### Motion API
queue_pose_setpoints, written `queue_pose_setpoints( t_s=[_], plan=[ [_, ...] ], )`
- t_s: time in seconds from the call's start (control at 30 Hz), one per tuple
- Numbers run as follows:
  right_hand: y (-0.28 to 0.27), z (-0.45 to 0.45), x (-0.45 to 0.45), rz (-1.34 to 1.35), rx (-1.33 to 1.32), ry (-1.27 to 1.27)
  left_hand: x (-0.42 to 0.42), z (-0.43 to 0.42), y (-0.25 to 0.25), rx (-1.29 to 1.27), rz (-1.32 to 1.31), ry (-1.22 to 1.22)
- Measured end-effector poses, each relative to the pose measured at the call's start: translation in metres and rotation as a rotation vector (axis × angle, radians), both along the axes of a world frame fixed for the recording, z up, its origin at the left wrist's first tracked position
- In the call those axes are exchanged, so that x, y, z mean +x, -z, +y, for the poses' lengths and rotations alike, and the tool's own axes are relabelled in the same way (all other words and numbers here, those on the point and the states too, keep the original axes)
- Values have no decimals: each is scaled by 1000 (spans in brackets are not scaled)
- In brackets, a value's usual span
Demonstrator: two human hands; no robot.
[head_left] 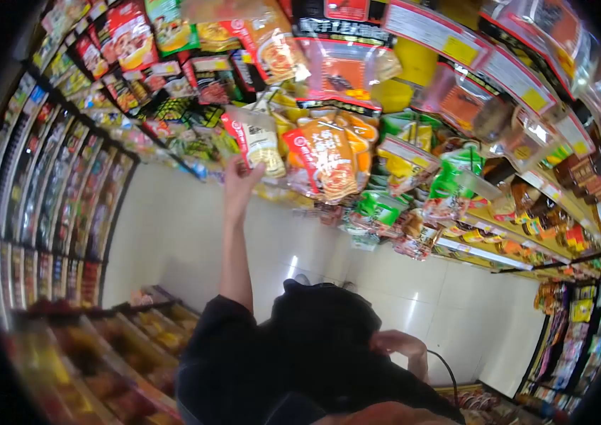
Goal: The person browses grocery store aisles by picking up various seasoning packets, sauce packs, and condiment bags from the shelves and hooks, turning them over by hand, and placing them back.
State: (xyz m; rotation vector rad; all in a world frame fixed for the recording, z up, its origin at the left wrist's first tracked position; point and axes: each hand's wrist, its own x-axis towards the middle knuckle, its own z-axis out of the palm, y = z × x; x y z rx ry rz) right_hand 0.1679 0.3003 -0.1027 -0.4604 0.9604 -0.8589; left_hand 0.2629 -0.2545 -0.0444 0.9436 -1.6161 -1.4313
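Note:
My left hand (242,176) reaches out to the hanging food packets, its fingers and thumb closed on the lower left edge of a red and white packet (259,145) with a clear window showing pale contents. Right beside that packet hangs an orange and red food packet (325,159) with a picture of food on its front. My right hand (394,343) is held close to my dark clothing at waist height. Its fingers are partly hidden against the clothing, so their grip does not show.
Racks of hanging packets fill the far side, with price labels (436,34) along the shelf edges. Green packets (454,180) hang to the right. Shelves (52,191) stand at left, and bins (113,347) lie at lower left. A black cable (448,365) curves by my right wrist above the tiled floor (173,219).

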Motion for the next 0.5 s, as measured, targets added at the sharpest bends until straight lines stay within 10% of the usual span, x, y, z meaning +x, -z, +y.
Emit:
queue_pose_setpoints(
  t_s=[0.5],
  plan=[
    [70,61,5,-25,501,107,8,-7,-20,152,94,168]
  ],
)
